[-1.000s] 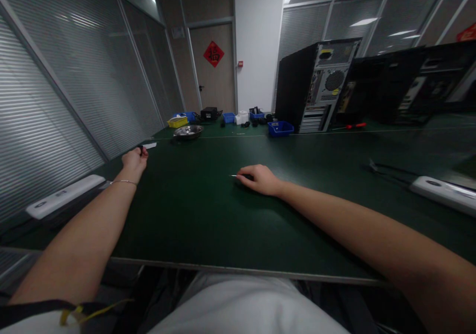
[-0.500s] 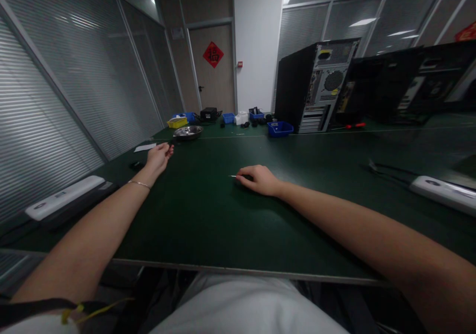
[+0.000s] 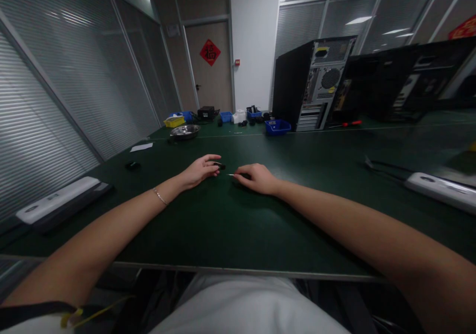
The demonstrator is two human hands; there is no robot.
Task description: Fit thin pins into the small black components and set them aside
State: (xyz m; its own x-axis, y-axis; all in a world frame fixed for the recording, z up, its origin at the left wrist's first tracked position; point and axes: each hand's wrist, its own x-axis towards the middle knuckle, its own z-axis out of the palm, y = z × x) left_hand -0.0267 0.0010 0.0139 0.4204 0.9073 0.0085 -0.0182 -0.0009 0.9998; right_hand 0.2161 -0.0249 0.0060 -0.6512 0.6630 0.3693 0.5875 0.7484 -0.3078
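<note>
My left hand (image 3: 199, 171) is over the middle of the green tabletop (image 3: 238, 234). Between its thumb and fingers it pinches a small black piece (image 3: 221, 166), too small to name. Just to the right, my right hand (image 3: 258, 177) rests on the table with bent fingers closed at the tips. A thin, pale, pointed rod (image 3: 230, 174) sticks out of them to the left; its rest is hidden in the hand. The rod's tip lies close to the black piece, and I cannot tell whether they touch.
Power strips (image 3: 57, 200) lie at left and right. A metal bowl (image 3: 185, 131), yellow bin (image 3: 174, 121) and blue bin (image 3: 277, 127) stand at the back. Computer towers (image 3: 297, 86) fill the back right. A paper (image 3: 142, 147) and small black object (image 3: 133, 165) lie left.
My left hand has moved right and toward me, from beside the metal bowl to my right hand, with a black piece now visible in its fingers. My right hand has stayed in place.
</note>
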